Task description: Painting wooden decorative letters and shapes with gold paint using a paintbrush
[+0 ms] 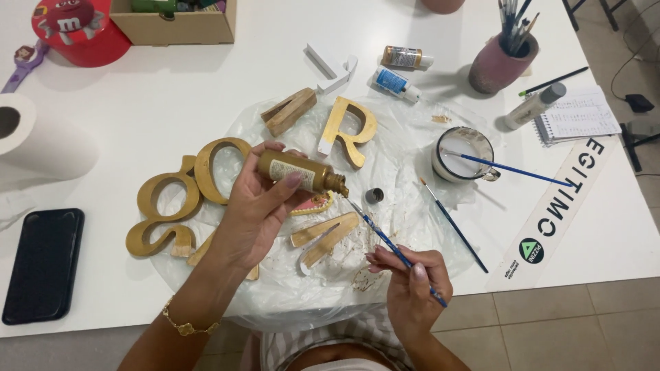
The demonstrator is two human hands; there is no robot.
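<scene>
My left hand point(251, 213) holds an uncapped gold paint bottle point(299, 172) tilted on its side, its mouth pointing right. My right hand point(409, 282) grips a blue-handled paintbrush point(385, 237) whose tip reaches up to the bottle's mouth. Under both hands lies a clear plastic sheet point(405, 206) with several wooden letters: a partly gold one point(326, 237) just below the bottle, a gold round one point(213, 165) and a gold curly one point(161, 216) to the left, and a gold-and-white one point(350, 130) behind. The bottle's small dark cap point(374, 196) rests on the sheet.
A mug point(464, 154) with a brush in it and a loose brush point(454, 223) lie right. Behind are two paint bottles point(395, 82), a pink brush pot point(498, 62), a notepad point(577, 113). A black phone point(41, 264), paper roll point(38, 141), red tin point(79, 31) and cardboard box point(175, 24) sit left.
</scene>
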